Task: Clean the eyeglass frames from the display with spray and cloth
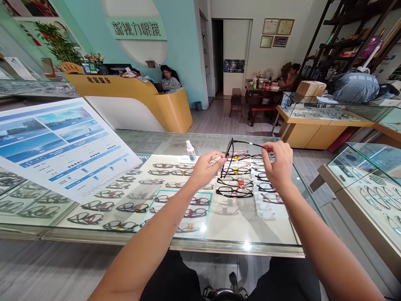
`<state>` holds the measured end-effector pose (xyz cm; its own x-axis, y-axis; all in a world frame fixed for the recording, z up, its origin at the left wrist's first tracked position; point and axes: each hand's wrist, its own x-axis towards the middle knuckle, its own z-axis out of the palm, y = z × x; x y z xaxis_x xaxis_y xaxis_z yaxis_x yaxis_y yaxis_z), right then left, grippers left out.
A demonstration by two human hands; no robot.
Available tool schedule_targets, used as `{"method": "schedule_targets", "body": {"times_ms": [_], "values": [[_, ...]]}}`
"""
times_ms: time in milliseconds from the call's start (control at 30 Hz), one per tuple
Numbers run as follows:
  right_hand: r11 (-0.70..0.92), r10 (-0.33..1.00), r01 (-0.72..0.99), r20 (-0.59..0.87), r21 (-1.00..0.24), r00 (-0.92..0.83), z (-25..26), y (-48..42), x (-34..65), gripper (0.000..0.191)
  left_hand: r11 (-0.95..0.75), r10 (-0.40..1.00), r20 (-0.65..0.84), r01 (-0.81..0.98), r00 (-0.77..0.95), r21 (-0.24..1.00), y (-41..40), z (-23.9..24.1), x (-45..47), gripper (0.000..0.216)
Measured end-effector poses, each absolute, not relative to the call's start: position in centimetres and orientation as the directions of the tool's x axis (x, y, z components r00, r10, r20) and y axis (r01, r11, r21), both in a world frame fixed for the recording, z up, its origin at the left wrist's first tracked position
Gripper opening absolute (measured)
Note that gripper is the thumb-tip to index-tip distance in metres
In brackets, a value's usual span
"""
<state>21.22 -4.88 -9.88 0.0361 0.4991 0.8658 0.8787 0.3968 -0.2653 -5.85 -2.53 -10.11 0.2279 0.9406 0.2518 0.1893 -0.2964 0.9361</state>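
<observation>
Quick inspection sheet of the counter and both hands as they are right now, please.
Surface: glass display counter, with rows of spectacle frames in the case beneath.
Job's things: black glasses held above the counter, one temple stretched toward the right hand; a small beige cloth bunched in the left hand.
Clutter: small spray bottle standing on the glass; large printed chart lying on the counter at left.
Hands: left hand pinches the cloth at the frame's front; right hand fingers grip the temple end.
Cables: nothing seen.
Surroundings: yellow reception desk with a seated person behind it; more glass cases at right; another person at a table at the back.
</observation>
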Motion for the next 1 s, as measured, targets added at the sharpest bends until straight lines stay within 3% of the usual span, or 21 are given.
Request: {"method": "schedule_targets", "body": {"times_ms": [133, 200, 300, 433, 667, 867, 1000], "values": [[0.475, 0.447, 0.822, 0.891, -0.315, 0.083, -9.9, -6.4, 19.4, 0.013, -0.259, 0.962, 0.249, 0.086, 0.114, 0.962, -3.4, -10.0, -4.9, 0.040], [0.566, 0.552, 0.720, 0.833, -0.401, 0.031, -10.1, -7.2, 18.1, 0.014, -0.256, 0.964, 0.251, 0.052, 0.090, 0.965, -3.8, -10.0, -4.5, 0.040], [0.545, 0.744, 0.587, 0.668, -0.598, -0.011, -10.8, -7.7, 16.6, 0.017, -0.253, 0.962, 0.247, 0.039, 0.115, 0.967, -4.4, -10.3, -4.0, 0.039], [0.489, 0.827, 0.469, 0.562, -0.736, 0.020, -11.6, -7.3, 15.8, 0.021, -0.334, 0.930, 0.318, 0.061, 0.184, 0.941, -4.8, -10.9, -3.4, 0.032], [0.465, 0.845, 0.404, 0.532, -0.788, 0.065, -11.7, -7.0, 16.0, 0.017, -0.346, 0.925, 0.331, 0.055, 0.185, 0.937, -4.9, -11.9, -2.9, 0.029], [0.402, 0.872, 0.363, 0.472, -0.841, 0.128, -11.4, -6.7, 16.4, 0.018, -0.238, 0.967, 0.235, 0.015, 0.102, 0.971, -4.8, -11.3, -3.1, 0.042], [0.350, 0.912, 0.207, 0.383, -0.913, 0.145, -11.5, -6.0, 16.7, 0.027, -0.205, 0.978, 0.206, -0.056, 0.017, 0.977, -4.3, -11.0, -3.6, 0.047]]}}
